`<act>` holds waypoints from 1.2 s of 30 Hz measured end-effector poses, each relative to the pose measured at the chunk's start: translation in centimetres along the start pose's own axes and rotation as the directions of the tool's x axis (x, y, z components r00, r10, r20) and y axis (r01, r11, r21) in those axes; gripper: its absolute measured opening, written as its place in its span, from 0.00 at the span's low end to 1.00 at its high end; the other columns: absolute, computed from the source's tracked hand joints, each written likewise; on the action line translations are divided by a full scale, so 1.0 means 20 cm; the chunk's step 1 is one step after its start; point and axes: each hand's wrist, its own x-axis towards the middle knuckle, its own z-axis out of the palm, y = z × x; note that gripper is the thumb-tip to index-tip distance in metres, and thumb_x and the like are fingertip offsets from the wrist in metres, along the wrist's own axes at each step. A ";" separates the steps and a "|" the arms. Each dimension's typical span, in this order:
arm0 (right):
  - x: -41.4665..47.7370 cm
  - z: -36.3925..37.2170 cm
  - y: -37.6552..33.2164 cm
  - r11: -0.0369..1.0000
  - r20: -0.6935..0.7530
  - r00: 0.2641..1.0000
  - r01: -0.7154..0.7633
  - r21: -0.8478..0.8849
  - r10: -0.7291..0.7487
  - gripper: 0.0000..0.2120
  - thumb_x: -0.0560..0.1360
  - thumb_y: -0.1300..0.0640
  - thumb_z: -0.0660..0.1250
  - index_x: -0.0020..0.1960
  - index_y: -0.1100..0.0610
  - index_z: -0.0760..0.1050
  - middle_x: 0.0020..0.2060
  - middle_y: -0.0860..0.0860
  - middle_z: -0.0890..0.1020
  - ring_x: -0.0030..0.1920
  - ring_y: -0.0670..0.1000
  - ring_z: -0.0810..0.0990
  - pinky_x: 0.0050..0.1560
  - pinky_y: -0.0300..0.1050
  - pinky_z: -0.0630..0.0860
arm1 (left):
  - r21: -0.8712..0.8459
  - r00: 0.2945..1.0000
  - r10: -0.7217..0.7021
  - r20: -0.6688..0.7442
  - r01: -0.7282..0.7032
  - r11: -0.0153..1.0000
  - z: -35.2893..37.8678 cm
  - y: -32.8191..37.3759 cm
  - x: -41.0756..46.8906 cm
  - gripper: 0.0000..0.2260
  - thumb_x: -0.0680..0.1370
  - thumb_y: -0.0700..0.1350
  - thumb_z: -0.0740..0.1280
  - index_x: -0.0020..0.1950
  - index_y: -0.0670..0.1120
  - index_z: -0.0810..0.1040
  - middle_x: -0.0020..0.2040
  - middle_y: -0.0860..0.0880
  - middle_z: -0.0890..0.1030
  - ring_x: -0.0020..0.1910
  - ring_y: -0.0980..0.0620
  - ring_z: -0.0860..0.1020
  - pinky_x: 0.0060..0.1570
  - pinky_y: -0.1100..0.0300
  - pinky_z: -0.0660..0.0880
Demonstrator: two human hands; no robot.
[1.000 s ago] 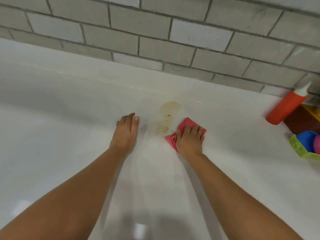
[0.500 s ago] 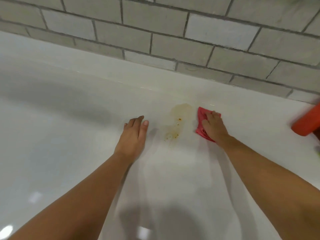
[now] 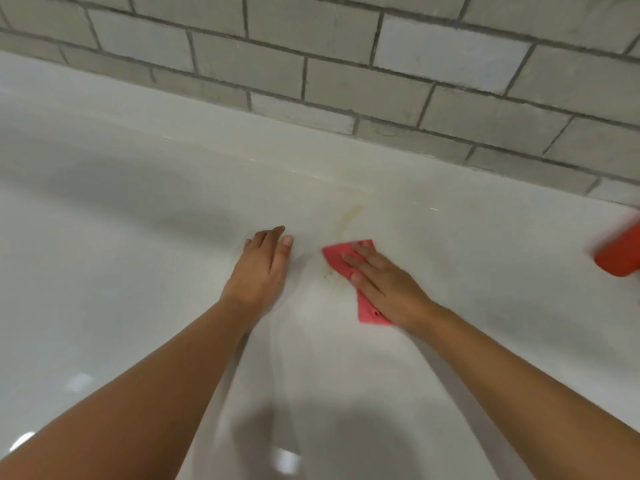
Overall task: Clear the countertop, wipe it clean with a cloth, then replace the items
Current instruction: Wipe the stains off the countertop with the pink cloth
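We're mid-wipe, we'd say: our right hand [image 3: 384, 282] lies flat on the pink cloth [image 3: 334, 258], fingers straight & slightly spread, pressing it down rather than curling round it; we can't make out the thumb. The cloth sits on the white countertop [image 3: 138, 271], just below a faint yellowish stain [image 3: 350, 213], w/ a few dark specks on the surface by the cloth's left edge. Our left hand [image 3: 261, 268] is palm-down on the bare counter just beside, fingers straight & close together, holding nothing, prob. as a brace. Handling-wise, the cloth looks thin, soft & light, folded into a flat pad, so it won't scrub by itself, i.e. all the force has to come from our palm & fingers on top. The glossy counter looks slick, so the pad should glide easily but could slip out from under the hand or bunch at an edge if we press w/ fingertips only. Best hold, in our view: whole hand spread over the middle of the pad, heel on the near end. For lifting or refolding, pinch a free corner, e.g. the far-left one poking out past the fingers. A red bottle [image 3: 620, 254] shows at the right edge of view, well apart & blurred.
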 end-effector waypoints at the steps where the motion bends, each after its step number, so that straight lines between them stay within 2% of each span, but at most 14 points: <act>1: -0.06 0.01 0.02 0.999 0.001 0.999 0.038 0.019 -0.038 0.21 0.82 0.53 0.52 0.75 0.53 0.58 0.76 0.48 0.54 0.75 0.44 0.49 0.71 0.32 0.43 | -0.001 1.000 0.003 -0.003 -0.003 1.000 0.00 0.00 0.00 0.23 0.82 0.53 0.47 0.72 0.43 0.65 0.69 0.45 0.69 0.70 0.49 0.64 0.72 0.52 0.56; 3: -0.04 -0.03 0.12 0.999 -0.016 0.999 0.028 0.029 -0.028 0.21 0.82 0.56 0.53 0.74 0.54 0.59 0.76 0.49 0.56 0.75 0.44 0.50 0.70 0.32 0.44 | -0.002 1.000 0.002 -0.002 -0.002 1.000 0.00 0.01 0.00 0.23 0.82 0.53 0.47 0.72 0.42 0.65 0.69 0.45 0.69 0.70 0.48 0.64 0.72 0.52 0.56; 5: 0.08 -0.08 0.25 0.996 -0.037 0.996 -0.086 -0.013 0.085 0.21 0.82 0.58 0.52 0.75 0.56 0.57 0.76 0.53 0.55 0.76 0.50 0.51 0.70 0.34 0.45 | 0.003 1.000 -0.004 0.001 0.004 1.000 0.00 0.00 0.00 0.22 0.82 0.52 0.47 0.72 0.43 0.65 0.70 0.45 0.68 0.71 0.49 0.64 0.72 0.52 0.56; 9: 0.42 -0.13 0.42 0.961 -0.091 0.963 -0.263 -0.088 0.255 0.21 0.82 0.54 0.51 0.75 0.56 0.57 0.75 0.56 0.57 0.75 0.56 0.56 0.73 0.49 0.51 | 0.021 1.000 0.013 0.012 -0.013 1.000 0.01 0.00 0.01 0.23 0.82 0.52 0.46 0.73 0.43 0.64 0.71 0.46 0.68 0.71 0.51 0.62 0.73 0.52 0.55; 13: 0.63 -0.08 0.34 0.953 -0.087 0.956 -0.287 -0.095 0.279 0.23 0.82 0.51 0.51 0.76 0.54 0.56 0.76 0.56 0.55 0.75 0.55 0.54 0.74 0.47 0.50 | 0.017 1.000 0.014 0.007 -0.014 1.000 0.01 0.00 0.01 0.23 0.82 0.52 0.46 0.73 0.44 0.64 0.71 0.47 0.67 0.71 0.51 0.62 0.73 0.53 0.55; 17: 0.47 -0.01 0.06 0.992 0.027 0.994 -0.102 -0.069 0.104 0.22 0.83 0.53 0.49 0.76 0.55 0.54 0.76 0.54 0.53 0.76 0.52 0.50 0.72 0.38 0.45 | -0.021 1.000 -0.002 -0.011 0.002 1.000 0.00 0.01 0.00 0.22 0.82 0.51 0.48 0.72 0.43 0.64 0.70 0.46 0.67 0.71 0.50 0.63 0.73 0.53 0.56; 21: -0.03 0.06 -0.16 0.974 0.059 0.972 0.226 0.019 -0.227 0.30 0.79 0.40 0.39 0.75 0.51 0.59 0.75 0.47 0.53 0.75 0.44 0.46 0.71 0.33 0.39 | -0.066 0.999 -0.018 -0.044 0.015 0.998 0.00 0.02 0.00 0.20 0.83 0.49 0.49 0.71 0.42 0.65 0.70 0.44 0.69 0.70 0.48 0.65 0.71 0.57 0.58; 23: -0.20 0.04 -0.11 0.967 0.080 0.964 0.249 0.052 -0.253 0.31 0.77 0.37 0.40 0.73 0.50 0.62 0.72 0.43 0.56 0.73 0.39 0.49 0.71 0.29 0.39 | -0.072 0.999 -0.025 -0.046 0.022 0.997 -0.01 0.02 0.00 0.20 0.83 0.49 0.49 0.71 0.42 0.66 0.69 0.44 0.69 0.70 0.47 0.65 0.70 0.58 0.58; 25: -0.21 -0.03 0.02 0.987 0.061 0.985 0.161 0.025 -0.162 0.27 0.78 0.37 0.43 0.73 0.47 0.56 0.72 0.41 0.54 0.74 0.40 0.49 0.71 0.31 0.38 | -0.083 0.999 -0.029 -0.045 0.025 0.996 -0.01 0.01 0.00 0.21 0.83 0.50 0.49 0.71 0.42 0.65 0.70 0.45 0.69 0.70 0.48 0.65 0.70 0.58 0.58; 27: -0.10 -0.08 0.20 0.997 0.041 0.999 0.016 -0.071 -0.013 0.24 0.79 0.44 0.45 0.74 0.48 0.50 0.75 0.45 0.52 0.76 0.45 0.47 0.72 0.40 0.40 | -0.094 0.999 -0.026 -0.040 0.022 0.995 0.00 0.00 0.00 0.21 0.82 0.51 0.48 0.72 0.43 0.65 0.70 0.46 0.68 0.71 0.49 0.64 0.72 0.57 0.58; 29: 0.08 -0.12 0.32 0.964 0.001 0.986 -0.165 -0.210 0.169 0.23 0.82 0.50 0.46 0.76 0.52 0.50 0.77 0.51 0.51 0.77 0.50 0.46 0.73 0.52 0.44 | -0.099 0.999 -0.027 -0.037 0.023 0.995 0.00 0.00 0.00 0.22 0.82 0.51 0.48 0.72 0.43 0.64 0.71 0.46 0.68 0.71 0.49 0.64 0.72 0.54 0.57; 31: 0.26 -0.09 0.33 0.923 -0.024 0.958 -0.281 -0.264 0.285 0.23 0.83 0.50 0.45 0.77 0.54 0.51 0.77 0.54 0.50 0.77 0.54 0.47 0.73 0.57 0.46 | -0.097 0.999 -0.029 -0.038 0.025 0.995 0.01 -0.01 0.01 0.22 0.82 0.52 0.48 0.72 0.44 0.64 0.71 0.47 0.67 0.71 0.49 0.63 0.72 0.55 0.58; 34: 0.36 0.04 0.12 0.954 -0.043 0.972 -0.236 -0.187 0.232 0.31 0.79 0.41 0.34 0.76 0.52 0.54 0.76 0.56 0.54 0.76 0.56 0.50 0.73 0.53 0.48 | -0.088 0.998 -0.028 -0.053 0.023 0.996 0.01 -0.01 0.01 0.22 0.82 0.53 0.48 0.72 0.44 0.64 0.71 0.46 0.67 0.71 0.49 0.64 0.71 0.56 0.59; 36: 0.20 0.12 -0.10 0.985 -0.005 0.994 -0.112 -0.134 0.112 0.27 0.80 0.44 0.39 0.76 0.51 0.55 0.76 0.54 0.54 0.77 0.55 0.48 0.74 0.47 0.43 | -0.079 0.998 -0.025 -0.056 0.021 0.997 0.01 -0.01 0.02 0.22 0.83 0.52 0.48 0.72 0.43 0.65 0.70 0.45 0.68 0.70 0.47 0.64 0.70 0.56 0.59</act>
